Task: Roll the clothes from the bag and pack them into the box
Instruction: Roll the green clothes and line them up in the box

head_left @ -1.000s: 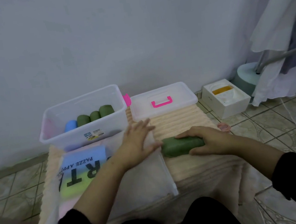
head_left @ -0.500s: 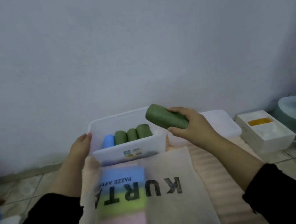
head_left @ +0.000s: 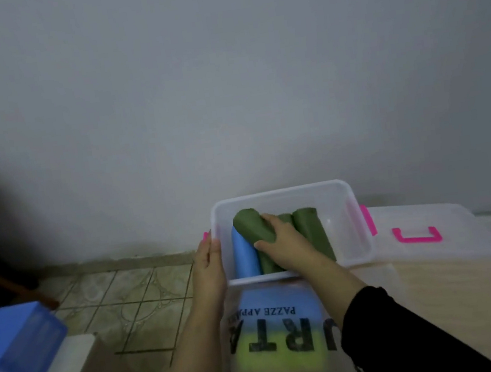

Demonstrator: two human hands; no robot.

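Right fingers (head_left: 274, 222) around green roll (head_left: 250, 228)

Bag (head_left: 277, 365) printed "PAZZE APPA…", larger letters "URTA", both upside down

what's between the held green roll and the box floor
The light blue fabric roll and a packed green fabric roll lie under the held green fabric roll; the clear plastic box has bare floor at its right.
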